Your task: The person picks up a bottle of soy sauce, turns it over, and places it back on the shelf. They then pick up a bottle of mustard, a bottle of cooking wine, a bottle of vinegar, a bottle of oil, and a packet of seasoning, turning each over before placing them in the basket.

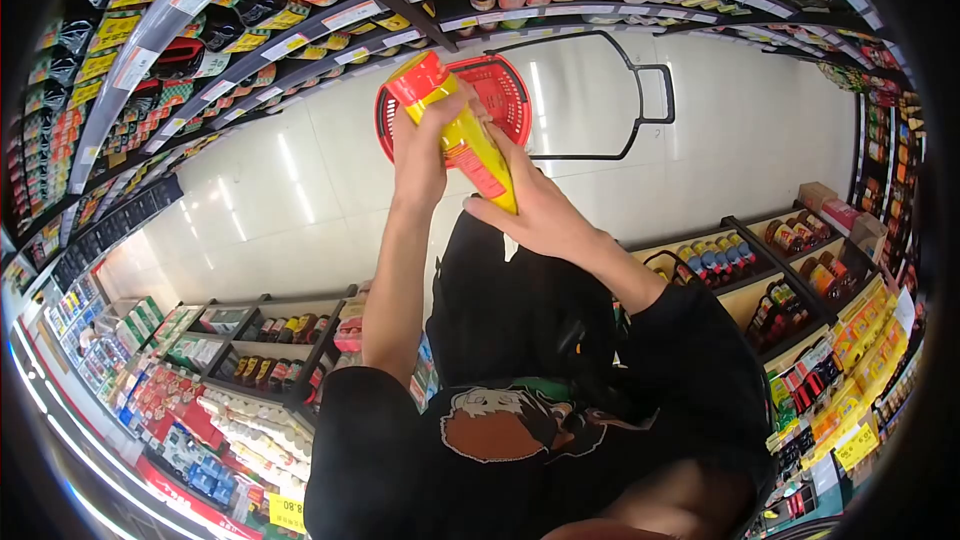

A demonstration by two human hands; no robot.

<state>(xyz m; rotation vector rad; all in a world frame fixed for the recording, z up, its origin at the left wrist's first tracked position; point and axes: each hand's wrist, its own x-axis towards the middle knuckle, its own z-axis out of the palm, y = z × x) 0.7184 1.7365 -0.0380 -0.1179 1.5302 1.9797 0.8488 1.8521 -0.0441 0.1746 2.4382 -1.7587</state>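
Observation:
A yellow cylindrical container with a red cap and red printed panel is held tilted in front of my body, cap end up and to the left. My left hand is closed round its upper part, below the cap. The lower end rests in my right hand, its fingers and thumb wrapped along the side. Behind the container, a red shopping basket stands on the floor, partly hidden by my hands. Its black handle frame extends to the right.
Shelves with bottles and price tags run along the far side. Low wooden racks of bottles stand at the right, and more bottle racks at the lower left. Pale glossy floor lies between the shelving.

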